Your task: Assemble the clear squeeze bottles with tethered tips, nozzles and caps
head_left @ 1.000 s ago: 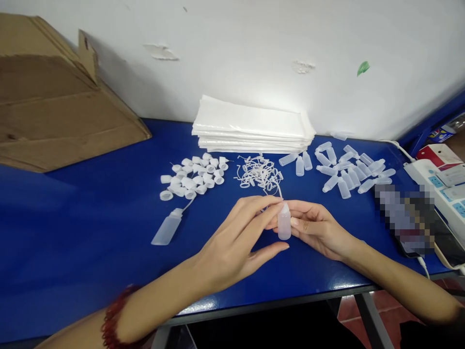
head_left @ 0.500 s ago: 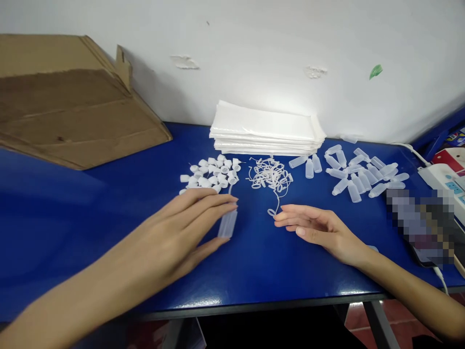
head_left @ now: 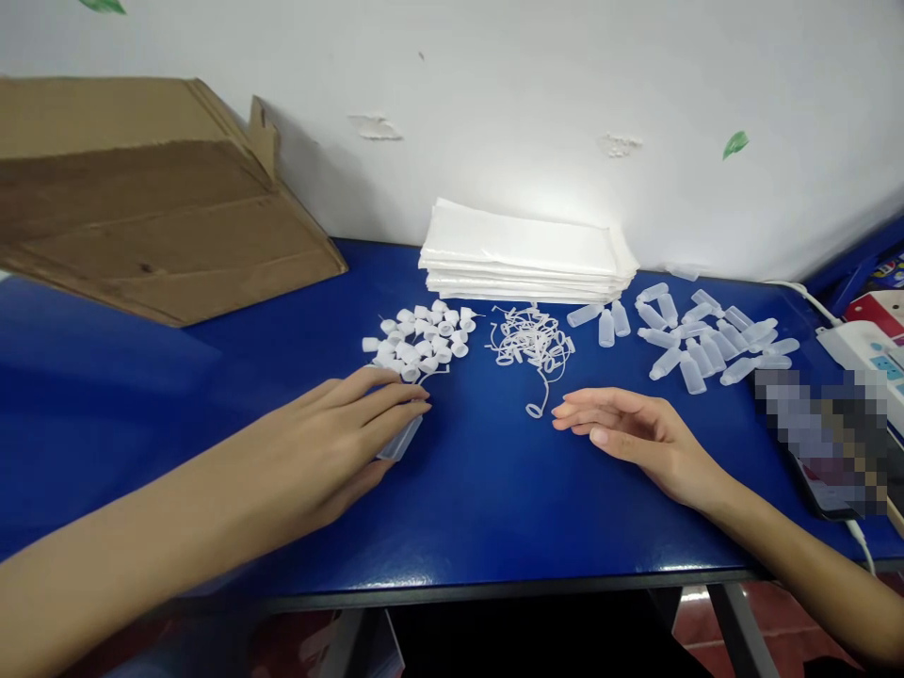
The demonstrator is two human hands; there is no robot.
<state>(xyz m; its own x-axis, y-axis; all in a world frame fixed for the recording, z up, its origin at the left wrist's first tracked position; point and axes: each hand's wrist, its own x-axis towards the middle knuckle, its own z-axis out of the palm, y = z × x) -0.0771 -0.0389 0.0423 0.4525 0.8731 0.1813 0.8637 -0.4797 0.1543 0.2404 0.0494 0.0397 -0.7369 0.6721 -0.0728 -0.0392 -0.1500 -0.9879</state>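
Observation:
My left hand (head_left: pixel 331 447) lies low over the blue table (head_left: pixel 494 499), its fingers closed on a small translucent plastic bottle (head_left: pixel 400 440) that rests on the tabletop just below a pile of white caps (head_left: pixel 420 341). My right hand (head_left: pixel 636 435) hovers open with fingers stretched out and nothing in it, just right of a loose white strap loop (head_left: pixel 535 408) that trails from a tangle of white straps (head_left: pixel 528 341).
A heap of empty translucent bottles (head_left: pixel 696 344) lies at the right rear. A stack of white plastic bags (head_left: pixel 526 252) sits against the wall. A flattened cardboard box (head_left: pixel 148 202) leans at the left. A power strip (head_left: pixel 872 363) and a blurred device (head_left: pixel 823 428) occupy the right edge.
My left hand has carried the bottle away from my right hand, leftward and down onto the table near the caps. My right hand has let go and opened.

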